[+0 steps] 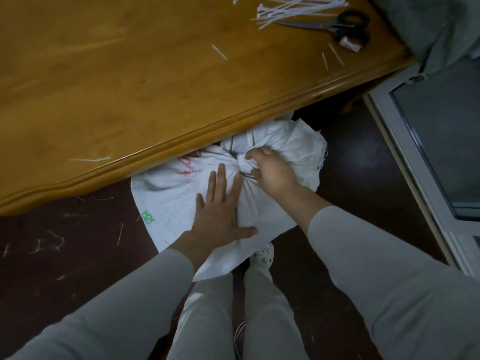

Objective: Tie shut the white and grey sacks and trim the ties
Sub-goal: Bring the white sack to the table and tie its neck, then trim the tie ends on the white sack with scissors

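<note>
Dark floor (pixel 78 255) fills the lower part of the view, and a wooden table (pixel 130 87) crosses the top at a slant. I am looking down past my grey sleeves at my two hands.

On the floor, half tucked under the table edge, lies the white sack (pixel 168 211), with red and green writing on it. My left hand (pixel 220 214) rests flat on the sack, fingers straight and spread, pressing it down. My right hand (pixel 272 172) is clenched round the neck (pixel 241 162), which is bunched tightly just beside my left fingertips. I cannot tell whether a tie is already round the neck; my right hand hides most of it.

At the far right of the table lies a heap of white ties (pixel 293 9), with black scissors (pixel 345 26) touching the heap. Short white offcuts (pixel 219 51) lie scattered on the table, and more on the floor, so I judge some ties have been trimmed already. Grey cloth (pixel 428 27) at the top right corner may be the grey sack; I cannot tell if it is tied.

I judge this sack is at the closing step, with trimming to come.
</note>
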### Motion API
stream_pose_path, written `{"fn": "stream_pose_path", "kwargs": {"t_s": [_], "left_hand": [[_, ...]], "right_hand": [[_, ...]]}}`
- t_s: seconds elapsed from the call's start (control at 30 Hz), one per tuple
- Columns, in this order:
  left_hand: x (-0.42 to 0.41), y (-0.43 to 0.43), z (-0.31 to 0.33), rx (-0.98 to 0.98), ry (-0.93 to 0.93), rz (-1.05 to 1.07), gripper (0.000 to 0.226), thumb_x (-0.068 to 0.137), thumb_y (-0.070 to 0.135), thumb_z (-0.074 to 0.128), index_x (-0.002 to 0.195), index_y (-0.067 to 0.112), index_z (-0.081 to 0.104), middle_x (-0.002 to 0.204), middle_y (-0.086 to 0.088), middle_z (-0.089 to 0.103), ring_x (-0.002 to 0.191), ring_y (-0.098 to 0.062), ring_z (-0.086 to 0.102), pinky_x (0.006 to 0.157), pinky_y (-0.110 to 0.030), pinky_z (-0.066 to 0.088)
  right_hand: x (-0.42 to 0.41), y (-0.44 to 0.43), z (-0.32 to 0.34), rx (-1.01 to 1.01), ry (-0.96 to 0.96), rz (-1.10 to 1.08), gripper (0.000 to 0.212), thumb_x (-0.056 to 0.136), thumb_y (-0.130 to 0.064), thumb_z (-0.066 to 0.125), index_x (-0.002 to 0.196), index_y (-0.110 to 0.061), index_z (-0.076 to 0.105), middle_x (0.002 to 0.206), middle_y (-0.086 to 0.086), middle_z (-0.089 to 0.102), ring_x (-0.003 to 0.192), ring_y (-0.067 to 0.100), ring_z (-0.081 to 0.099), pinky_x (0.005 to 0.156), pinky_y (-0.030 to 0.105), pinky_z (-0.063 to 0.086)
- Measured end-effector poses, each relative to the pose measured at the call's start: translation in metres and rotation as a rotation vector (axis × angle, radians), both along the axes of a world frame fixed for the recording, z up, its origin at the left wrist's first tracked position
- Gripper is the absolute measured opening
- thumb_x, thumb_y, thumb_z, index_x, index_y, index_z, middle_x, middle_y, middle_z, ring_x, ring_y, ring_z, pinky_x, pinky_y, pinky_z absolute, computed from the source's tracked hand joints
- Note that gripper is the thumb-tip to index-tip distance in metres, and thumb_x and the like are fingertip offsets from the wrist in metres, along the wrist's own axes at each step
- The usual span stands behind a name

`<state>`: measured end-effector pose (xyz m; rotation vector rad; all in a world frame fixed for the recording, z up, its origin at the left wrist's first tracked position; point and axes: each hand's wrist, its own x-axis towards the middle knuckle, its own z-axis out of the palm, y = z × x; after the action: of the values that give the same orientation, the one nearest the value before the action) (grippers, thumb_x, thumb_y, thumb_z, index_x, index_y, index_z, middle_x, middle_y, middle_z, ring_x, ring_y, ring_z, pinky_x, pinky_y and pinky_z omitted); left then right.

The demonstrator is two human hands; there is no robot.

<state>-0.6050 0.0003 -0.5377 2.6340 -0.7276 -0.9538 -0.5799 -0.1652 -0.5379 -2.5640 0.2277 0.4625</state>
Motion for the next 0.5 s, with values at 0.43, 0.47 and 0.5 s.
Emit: {"fn": "stream_pose_path", "kwargs": {"t_s": [0.43,0.47,0.5], "left_hand": [[-0.011,-0.022,0.017,0.125,-0.185,-0.244,0.127,0.057,0.070,0.067,0.144,0.037,-0.019,0.150,-0.008,-0.034,0.136,-0.028,-0.036,0.104,-0.072,0.001],[-0.009,-0.025,0.019,0.135,-0.157,-0.263,0.124,0.062,0.065,0.067,0.141,0.039,-0.025,0.146,-0.006,-0.042,0.129,-0.025,-0.047,0.104,-0.069,-0.007],[-0.008,-0.028,0.020,0.148,-0.130,-0.268,0.122,0.066,0.063,0.066,0.139,0.039,-0.029,0.143,-0.005,-0.047,0.123,-0.023,-0.053,0.104,-0.068,-0.012]], "right_hand": [[0.013,-0.060,0.078,0.038,-0.477,-0.595,0.016,0.085,-0.008,0.050,0.092,-0.008,0.064,0.103,0.010,0.061,0.099,0.026,0.057,0.079,0.027,0.039],[0.020,-0.069,0.083,0.012,-0.561,-0.620,0.016,0.085,-0.007,0.049,0.093,-0.006,0.063,0.102,0.013,0.061,0.099,0.028,0.056,0.078,0.024,0.036],[0.028,-0.078,0.087,-0.028,-0.625,-0.628,0.018,0.086,-0.006,0.048,0.096,-0.004,0.063,0.104,0.015,0.060,0.101,0.030,0.056,0.080,0.022,0.035]]}}
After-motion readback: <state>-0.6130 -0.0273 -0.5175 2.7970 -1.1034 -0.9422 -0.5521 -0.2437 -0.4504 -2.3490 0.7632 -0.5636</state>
